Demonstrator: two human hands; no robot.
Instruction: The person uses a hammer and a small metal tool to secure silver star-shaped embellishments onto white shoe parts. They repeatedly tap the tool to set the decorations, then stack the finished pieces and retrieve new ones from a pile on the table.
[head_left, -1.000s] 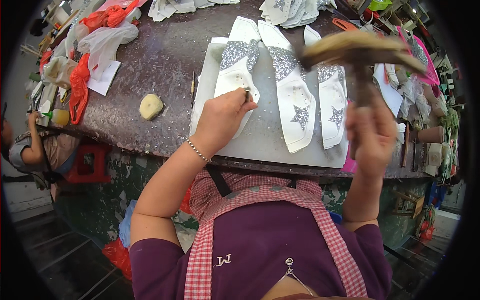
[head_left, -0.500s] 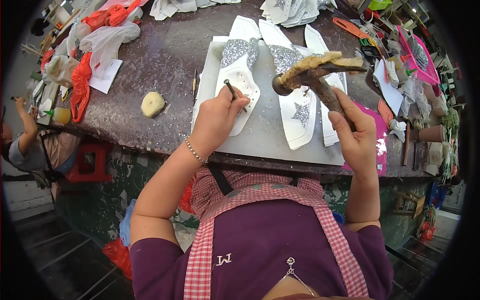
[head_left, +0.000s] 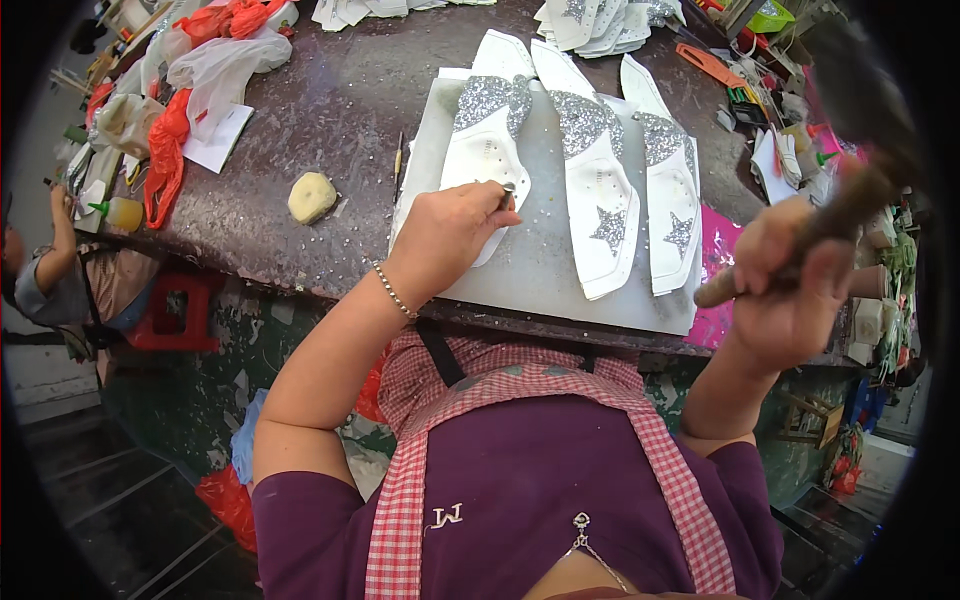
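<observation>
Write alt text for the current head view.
A bare right hand grips a raised, blurred hammer while the left hand holds a small metal tool over a white, silver-glittered piece. Two similar pieces lie to its right on a pale board.

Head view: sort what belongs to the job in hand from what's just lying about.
In the job:
hammer, in the right hand
metal rod, in the left hand
glitter-trimmed white pieces
white board beneath them

Seemingly just lying about:
round yellowish lump
red plastic bag
yellow bottle
</observation>
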